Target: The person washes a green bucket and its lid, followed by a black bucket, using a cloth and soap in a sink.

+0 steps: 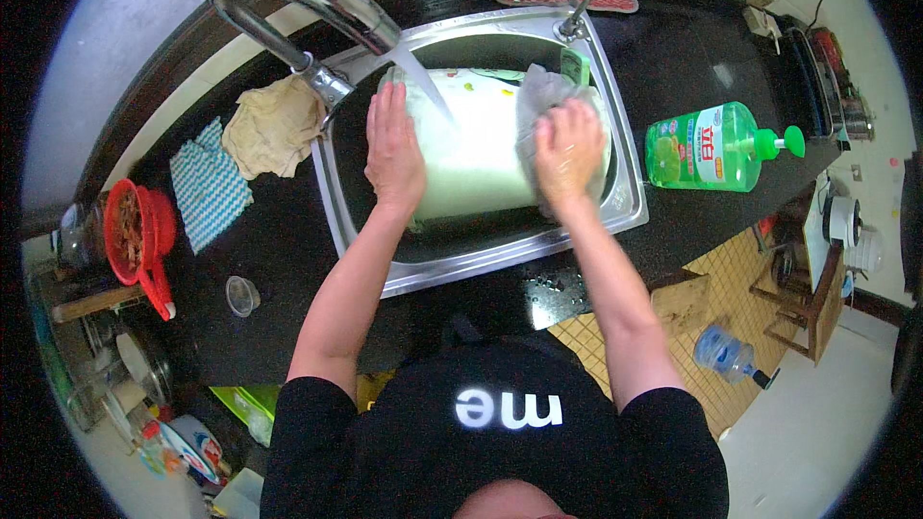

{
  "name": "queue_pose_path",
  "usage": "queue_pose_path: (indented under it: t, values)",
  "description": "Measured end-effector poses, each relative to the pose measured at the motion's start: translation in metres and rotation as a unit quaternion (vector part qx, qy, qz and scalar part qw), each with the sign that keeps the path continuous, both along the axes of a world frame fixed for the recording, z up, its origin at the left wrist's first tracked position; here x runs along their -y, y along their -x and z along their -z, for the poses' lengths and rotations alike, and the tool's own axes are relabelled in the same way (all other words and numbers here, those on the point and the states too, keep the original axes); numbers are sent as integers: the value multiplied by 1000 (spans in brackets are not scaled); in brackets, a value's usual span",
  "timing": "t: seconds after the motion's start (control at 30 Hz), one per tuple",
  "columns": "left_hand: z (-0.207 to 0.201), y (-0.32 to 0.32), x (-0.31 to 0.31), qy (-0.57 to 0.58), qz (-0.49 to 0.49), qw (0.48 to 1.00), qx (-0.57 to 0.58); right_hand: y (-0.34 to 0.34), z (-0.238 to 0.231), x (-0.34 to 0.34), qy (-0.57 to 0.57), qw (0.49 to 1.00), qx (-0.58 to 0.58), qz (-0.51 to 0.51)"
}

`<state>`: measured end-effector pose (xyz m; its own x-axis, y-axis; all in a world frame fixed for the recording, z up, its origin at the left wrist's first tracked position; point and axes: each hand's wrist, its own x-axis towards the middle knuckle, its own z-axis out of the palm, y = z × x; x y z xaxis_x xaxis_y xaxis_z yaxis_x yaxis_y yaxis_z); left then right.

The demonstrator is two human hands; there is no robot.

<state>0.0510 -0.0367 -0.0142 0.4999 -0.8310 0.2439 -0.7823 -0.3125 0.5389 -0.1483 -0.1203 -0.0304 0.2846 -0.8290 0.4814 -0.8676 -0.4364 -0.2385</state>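
A large white container (471, 154) with small coloured prints lies on its side in the steel sink (461, 269). A stream of water from the faucet (370, 24) falls onto it. My left hand (394, 149) rests flat against the container's left end, its fingers stretched out. With my right hand (567, 159) I hold a grey cloth (531, 125) pressed onto the container's right part. Behind that cloth a small green piece (575, 65) shows at the sink's back right; its kind is unclear.
Right of the sink stands a green soap pump bottle (711, 147). On the left lie a beige cloth (274, 130), a blue-striped cloth (212, 187), a red strainer (139, 231) and a small clear cup (242, 296). A water jug (726, 354) lies on the floor.
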Motion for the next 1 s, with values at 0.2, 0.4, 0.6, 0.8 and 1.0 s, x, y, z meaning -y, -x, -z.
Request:
queue_pose_path:
  t: [0.2,0.4,0.6,0.8,1.0]
  values:
    - [-2,-1,-3,9,32,999,43,-96,-12,-55,48,985,38,-164]
    - [8,-3,-1,8,48,990,135,-54,-20,11,-14,993,-23,-115]
    - [2,8,-12,15,42,990,132,-22,-17,8,-38,998,-19,-35]
    - [2,3,-18,37,42,992,109,-118,-29,-17,-67,979,-11,-192]
    - [-1,9,-11,33,32,995,89,-107,-33,55,-220,970,-83,-64]
